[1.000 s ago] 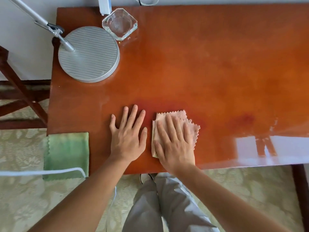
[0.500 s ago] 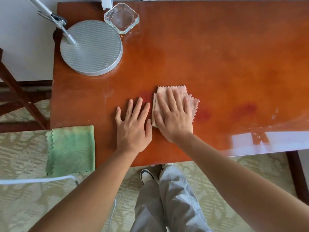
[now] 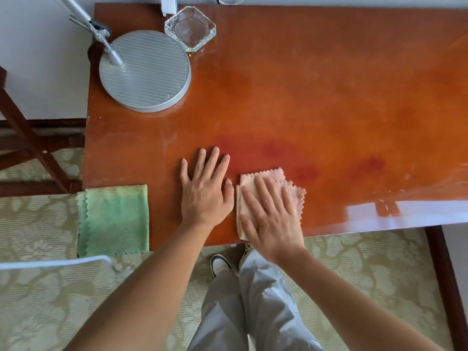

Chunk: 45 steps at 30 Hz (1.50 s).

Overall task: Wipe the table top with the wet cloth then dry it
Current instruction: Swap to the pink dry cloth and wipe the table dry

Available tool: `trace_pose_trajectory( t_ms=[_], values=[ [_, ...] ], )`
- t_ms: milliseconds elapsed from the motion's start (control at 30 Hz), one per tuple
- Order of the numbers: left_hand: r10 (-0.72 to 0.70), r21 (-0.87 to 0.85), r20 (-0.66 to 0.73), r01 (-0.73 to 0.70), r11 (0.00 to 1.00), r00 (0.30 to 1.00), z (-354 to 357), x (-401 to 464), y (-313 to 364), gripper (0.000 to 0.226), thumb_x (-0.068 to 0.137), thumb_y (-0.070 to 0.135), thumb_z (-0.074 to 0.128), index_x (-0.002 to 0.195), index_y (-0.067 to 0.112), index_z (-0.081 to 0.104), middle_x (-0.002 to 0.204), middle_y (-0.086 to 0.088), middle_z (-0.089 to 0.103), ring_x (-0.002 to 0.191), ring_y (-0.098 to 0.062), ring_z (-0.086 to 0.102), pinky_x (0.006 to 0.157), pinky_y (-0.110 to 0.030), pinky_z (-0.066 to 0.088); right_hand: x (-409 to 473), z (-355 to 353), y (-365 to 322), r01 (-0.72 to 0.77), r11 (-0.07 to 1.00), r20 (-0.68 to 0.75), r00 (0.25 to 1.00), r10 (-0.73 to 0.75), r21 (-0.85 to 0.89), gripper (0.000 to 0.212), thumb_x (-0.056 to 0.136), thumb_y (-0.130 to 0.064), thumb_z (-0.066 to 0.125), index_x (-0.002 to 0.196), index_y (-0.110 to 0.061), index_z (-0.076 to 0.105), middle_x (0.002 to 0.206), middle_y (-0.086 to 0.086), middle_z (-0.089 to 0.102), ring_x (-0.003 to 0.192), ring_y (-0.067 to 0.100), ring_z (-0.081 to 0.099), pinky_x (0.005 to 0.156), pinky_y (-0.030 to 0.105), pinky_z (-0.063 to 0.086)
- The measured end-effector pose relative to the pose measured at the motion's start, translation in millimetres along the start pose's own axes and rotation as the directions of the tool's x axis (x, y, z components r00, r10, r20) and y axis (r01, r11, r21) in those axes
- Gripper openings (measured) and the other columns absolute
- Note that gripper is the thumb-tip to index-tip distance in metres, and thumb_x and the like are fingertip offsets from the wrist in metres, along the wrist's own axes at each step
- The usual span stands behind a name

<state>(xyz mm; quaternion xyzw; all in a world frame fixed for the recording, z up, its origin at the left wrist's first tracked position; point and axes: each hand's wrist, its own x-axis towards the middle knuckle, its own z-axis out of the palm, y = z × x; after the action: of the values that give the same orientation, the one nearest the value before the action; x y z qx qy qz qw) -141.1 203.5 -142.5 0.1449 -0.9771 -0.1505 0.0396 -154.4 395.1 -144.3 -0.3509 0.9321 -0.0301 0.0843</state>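
Note:
A glossy orange-brown table top fills the upper view. A folded pink cloth lies near the front edge, and my right hand presses flat on it with straight fingers. Just left of it, my left hand rests flat on the bare wood, fingers spread. Darker wet patches show on the wood beyond the cloth. A folded green cloth hangs over the table's front left corner.
A round ribbed lamp base with its metal arm stands at the back left. A clear glass dish sits behind it. A dark wooden frame stands left of the table. Patterned carpet and my legs are below.
My right hand slid the pink cloth away across the table, then back toward the front edge. My left hand stayed flat beside it.

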Motion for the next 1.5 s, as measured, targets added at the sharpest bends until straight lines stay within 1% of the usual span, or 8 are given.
trace_pose_trajectory(
  t_ms=[167, 300, 533, 667, 900, 1067, 1300, 1500],
  values=[
    [-0.005, 0.009, 0.005, 0.005, 1.0, 1.0, 0, 1, 0, 0.057, 0.097, 0.04, 0.039, 0.151, 0.024, 0.049, 0.163, -0.002, 0.036, 0.154, -0.028, 0.025, 0.123, -0.062, 0.011, -11, -10, 50, -0.084, 0.996, -0.011, 0.996, 0.084, 0.011, 0.063, 0.106, -0.051, 0.025, 0.162, -0.024, 0.02, 0.17, 0.01, 0.011, 0.158, 0.028, 0.003, 0.126, 0.054, 0.008],
    [-0.007, 0.008, -0.015, 0.007, 1.0, 1.0, 1, 1, 0, 0.057, 0.097, 0.04, 0.037, 0.15, 0.024, 0.05, 0.162, -0.003, 0.038, 0.153, -0.028, 0.027, 0.123, -0.062, 0.012, -8, -8, 52, -0.098, 0.995, -0.014, 0.995, 0.098, 0.018, 0.063, 0.106, -0.052, 0.026, 0.163, -0.026, 0.022, 0.17, 0.009, 0.013, 0.158, 0.027, 0.004, 0.126, 0.054, 0.009],
    [-0.006, 0.022, -0.014, 0.007, 1.0, 1.0, 2, 2, 0, 0.058, 0.097, 0.043, 0.034, 0.149, 0.023, 0.05, 0.162, -0.003, 0.039, 0.153, -0.029, 0.028, 0.122, -0.063, 0.013, 58, -22, 65, -0.2, 0.978, -0.015, 0.98, 0.201, 0.063, 0.066, 0.102, -0.056, 0.018, 0.162, -0.028, 0.025, 0.17, 0.009, 0.015, 0.158, 0.028, 0.006, 0.126, 0.052, 0.004],
    [-0.009, 0.025, -0.018, 0.01, 1.0, 1.0, 3, 2, 0, 0.059, 0.097, 0.044, 0.033, 0.15, 0.023, 0.05, 0.162, -0.003, 0.039, 0.153, -0.029, 0.027, 0.123, -0.062, 0.013, 49, -25, 62, -0.186, 0.98, 0.029, 0.982, 0.184, 0.07, 0.067, 0.103, -0.055, 0.015, 0.163, -0.027, 0.019, 0.171, 0.009, 0.008, 0.158, 0.027, -0.001, 0.126, 0.051, -0.001],
    [-0.017, 0.013, -0.031, 0.017, 1.0, 0.999, 3, 2, 0, 0.06, 0.096, 0.045, 0.034, 0.149, 0.022, 0.051, 0.162, -0.004, 0.038, 0.153, -0.029, 0.027, 0.124, -0.06, 0.01, -27, -13, 54, -0.186, 0.981, 0.03, 0.982, 0.185, 0.052, 0.063, 0.106, -0.051, 0.021, 0.163, -0.024, 0.021, 0.17, 0.009, 0.009, 0.158, 0.028, 0.0, 0.126, 0.053, 0.005],
    [-0.019, 0.022, -0.021, 0.02, 1.0, 1.0, 4, 3, 0, 0.06, 0.096, 0.046, 0.033, 0.15, 0.024, 0.05, 0.162, -0.003, 0.038, 0.154, -0.028, 0.026, 0.124, -0.06, 0.01, -4, -14, 65, -0.183, 0.982, 0.022, 0.983, 0.182, 0.054, 0.064, 0.105, -0.055, 0.021, 0.163, -0.029, 0.021, 0.17, 0.008, 0.013, 0.158, 0.026, 0.002, 0.127, 0.052, 0.005],
    [-0.014, 0.043, -0.011, 0.014, 0.999, 1.0, 4, 3, -1, 0.06, 0.096, 0.046, 0.033, 0.151, 0.025, 0.047, 0.164, -0.002, 0.035, 0.155, -0.027, 0.024, 0.124, -0.06, 0.01, 66, -28, 89, -0.218, 0.975, 0.023, 0.976, 0.217, 0.05, 0.068, 0.101, -0.057, 0.011, 0.163, -0.029, 0.018, 0.171, 0.008, 0.011, 0.158, 0.027, 0.001, 0.126, 0.05, -0.002],
    [-0.013, 0.035, -0.009, 0.013, 0.999, 1.0, 2, 1, 0, 0.059, 0.096, 0.043, 0.036, 0.151, 0.024, 0.048, 0.164, -0.003, 0.035, 0.154, -0.028, 0.024, 0.124, -0.06, 0.009, 15, -22, 68, -0.206, 0.976, 0.04, 0.978, 0.204, 0.07, 0.066, 0.104, -0.056, 0.01, 0.164, -0.028, 0.01, 0.171, 0.007, 0.003, 0.158, 0.025, -0.006, 0.126, 0.048, -0.005]
  ],
)
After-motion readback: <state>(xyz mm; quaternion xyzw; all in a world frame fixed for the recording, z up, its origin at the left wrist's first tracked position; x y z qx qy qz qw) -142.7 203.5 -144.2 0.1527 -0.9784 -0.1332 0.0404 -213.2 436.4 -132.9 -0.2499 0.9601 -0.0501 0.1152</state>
